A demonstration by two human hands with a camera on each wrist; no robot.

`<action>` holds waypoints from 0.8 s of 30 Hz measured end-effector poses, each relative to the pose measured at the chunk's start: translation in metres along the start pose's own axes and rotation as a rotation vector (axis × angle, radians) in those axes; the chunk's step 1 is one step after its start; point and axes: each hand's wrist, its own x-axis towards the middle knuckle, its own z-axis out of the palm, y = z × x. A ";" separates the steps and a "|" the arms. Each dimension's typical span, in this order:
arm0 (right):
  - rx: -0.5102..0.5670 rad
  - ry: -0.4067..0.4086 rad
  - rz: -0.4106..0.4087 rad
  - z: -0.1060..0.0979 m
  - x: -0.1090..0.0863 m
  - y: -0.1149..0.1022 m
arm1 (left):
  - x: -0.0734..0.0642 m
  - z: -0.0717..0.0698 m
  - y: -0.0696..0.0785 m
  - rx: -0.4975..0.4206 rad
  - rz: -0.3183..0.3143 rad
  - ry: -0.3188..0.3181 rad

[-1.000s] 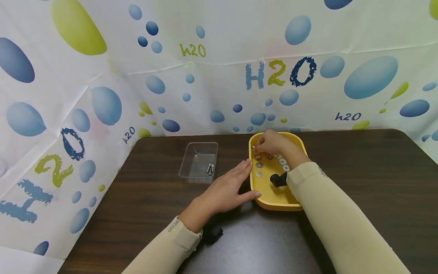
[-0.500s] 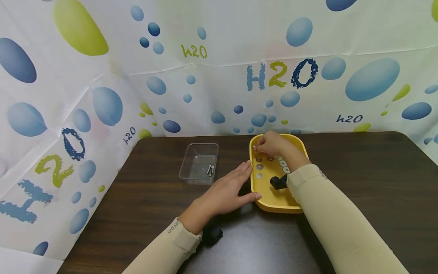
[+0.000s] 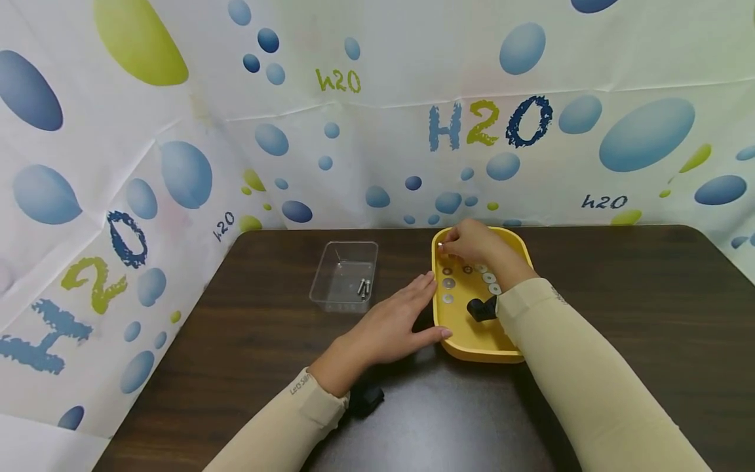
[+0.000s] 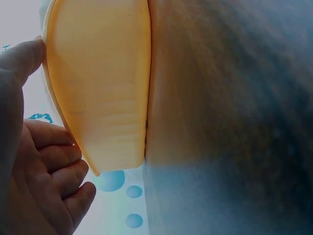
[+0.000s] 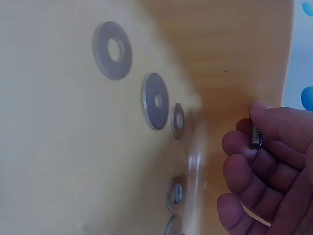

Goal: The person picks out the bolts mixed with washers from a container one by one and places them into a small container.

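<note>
My right hand (image 3: 479, 246) is over the far left corner of the yellow tray (image 3: 472, 344). Between its thumb and fingers it pinches a small metal bolt (image 5: 257, 138), whose threaded end shows in the right wrist view. Flat metal washers (image 5: 156, 101) lie spread on the tray floor, along the left side and under the right hand. My left hand (image 3: 390, 326) rests against the tray's left side with fingers extended. In the left wrist view its thumb (image 4: 30, 58) touches the rim, and the other fingertips sit by the same edge.
A clear plastic box (image 3: 323, 303) stands left of the tray, with several metal bolts (image 3: 364, 288) inside. Both stand on a dark wooden table (image 3: 265, 341). Behind rises a white cloth (image 3: 389, 65) printed with blue and green drops. Dark camera mounts (image 3: 482, 309) sit at the wrists.
The right hand has moved slightly toward the tray's far end, with the bolt held in its fingers. The left hand stays at the rim.
</note>
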 end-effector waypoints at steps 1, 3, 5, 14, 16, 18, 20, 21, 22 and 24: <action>-0.004 0.003 -0.003 -0.001 0.000 0.000 | 0.000 0.000 0.000 -0.001 0.002 -0.001; -0.011 0.011 -0.006 -0.003 -0.001 -0.002 | 0.000 0.000 0.000 -0.005 0.005 -0.001; -0.016 0.014 -0.010 -0.005 -0.001 -0.003 | 0.000 0.000 0.000 -0.010 0.006 0.001; -0.053 0.015 -0.012 -0.011 -0.004 -0.006 | 0.001 0.000 -0.003 -0.011 0.006 0.003; -0.059 0.016 -0.011 -0.013 -0.005 -0.007 | 0.001 0.000 -0.003 -0.016 0.002 0.005; -0.067 0.017 -0.009 -0.015 -0.006 -0.009 | 0.001 0.000 -0.003 -0.021 -0.001 0.006; -0.074 0.019 -0.013 -0.016 -0.008 -0.010 | 0.001 0.000 -0.003 -0.027 -0.003 0.008; -0.077 0.020 -0.018 -0.017 -0.008 -0.011 | 0.001 0.000 -0.003 -0.033 -0.004 0.011; -0.080 0.025 -0.024 -0.017 -0.009 -0.012 | 0.000 0.000 -0.003 -0.034 -0.003 0.017; -0.084 0.036 -0.040 -0.018 -0.010 -0.014 | 0.000 0.000 -0.004 -0.034 -0.006 0.031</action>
